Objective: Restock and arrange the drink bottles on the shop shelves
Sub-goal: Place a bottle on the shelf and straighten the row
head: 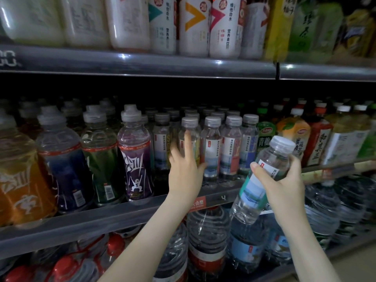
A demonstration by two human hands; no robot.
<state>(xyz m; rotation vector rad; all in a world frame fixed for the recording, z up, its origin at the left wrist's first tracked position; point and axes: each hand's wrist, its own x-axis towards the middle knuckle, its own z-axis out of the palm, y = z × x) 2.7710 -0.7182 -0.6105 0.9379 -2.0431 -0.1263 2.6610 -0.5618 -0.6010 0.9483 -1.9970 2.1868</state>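
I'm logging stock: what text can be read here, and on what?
"4": shelf price strip.
"维他命水": white bottle, upper row.
"青梅": green bottle, middle row.
"和其正": red bottle, middle row.
"苏打": held bottle, rest unclear.
Other labels: too small or blurred.

A shop is shown, more exactly its drinks aisle. On the front edge of a long middle shelf point(85, 224), a red price label point(198, 202) and a tag point(223, 198) marked 4 are clipped. On that shelf, sports drinks point(135, 159), small water bottles point(231, 147) and tea bottles point(317, 143) are lined up in deep rows, many of each kind, labels turned outward. Above it, vitamin drinks point(194, 27) are ranked on another railed shelf point(142, 63); below it, big water jugs point(205, 241) are stocked.
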